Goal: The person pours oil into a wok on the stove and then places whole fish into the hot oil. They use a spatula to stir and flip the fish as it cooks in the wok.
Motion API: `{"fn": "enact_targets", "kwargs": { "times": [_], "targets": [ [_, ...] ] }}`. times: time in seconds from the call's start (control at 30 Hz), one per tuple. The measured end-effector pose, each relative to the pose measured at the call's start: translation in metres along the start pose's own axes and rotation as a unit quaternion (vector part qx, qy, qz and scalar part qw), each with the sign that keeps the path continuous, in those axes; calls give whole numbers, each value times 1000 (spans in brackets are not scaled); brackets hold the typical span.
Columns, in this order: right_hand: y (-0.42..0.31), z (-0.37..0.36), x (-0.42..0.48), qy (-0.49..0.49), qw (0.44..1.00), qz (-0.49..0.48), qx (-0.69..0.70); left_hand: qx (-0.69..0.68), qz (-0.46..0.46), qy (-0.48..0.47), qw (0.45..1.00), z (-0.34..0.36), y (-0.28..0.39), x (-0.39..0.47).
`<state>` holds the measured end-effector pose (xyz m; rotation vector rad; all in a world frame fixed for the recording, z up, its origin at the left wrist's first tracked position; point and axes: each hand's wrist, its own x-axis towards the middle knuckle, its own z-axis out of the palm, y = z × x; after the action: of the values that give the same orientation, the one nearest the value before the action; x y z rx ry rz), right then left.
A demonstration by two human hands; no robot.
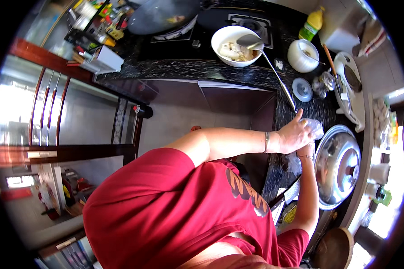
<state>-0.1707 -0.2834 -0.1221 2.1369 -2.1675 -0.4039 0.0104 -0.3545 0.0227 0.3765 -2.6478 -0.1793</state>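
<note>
My left hand [293,134], with a bracelet at the wrist, reaches over the counter and grips a crumpled clear plastic bag [314,128]. My right hand [306,150] is pressed against it from below, partly hidden, with more of the clear plastic hanging by its wrist. My left thumb points up beside the handle end of a metal ladle [250,41]; whether they touch I cannot tell. The ladle's head rests in a white bowl [236,60] of pale food pieces. Just right of my hands lies a large domed metal lid [338,168].
A dark wok [155,16] sits on the stove at the top. Beyond the ladle stand a white jar [299,60], a small round lid [302,89], a glass jar [320,85] and a yellow bottle [313,24]. A white rack [353,97] lines the right side.
</note>
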Motion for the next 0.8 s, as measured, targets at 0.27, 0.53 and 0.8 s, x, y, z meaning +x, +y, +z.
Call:
{"fn": "enact_targets", "kwargs": {
  "times": [0.27, 0.53, 0.8],
  "targets": [
    [13, -13, 1, -24, 996, 30, 74, -29, -11, 0, 1000, -4, 6, 8],
    [-2, -53, -7, -17, 999, -5, 39, -72, -29, 21, 997, -6, 8, 12],
    [2, -61, 10, -30, 993, 31, 109, -42, -31, 30, 998, -12, 11, 11]
  ]
}}
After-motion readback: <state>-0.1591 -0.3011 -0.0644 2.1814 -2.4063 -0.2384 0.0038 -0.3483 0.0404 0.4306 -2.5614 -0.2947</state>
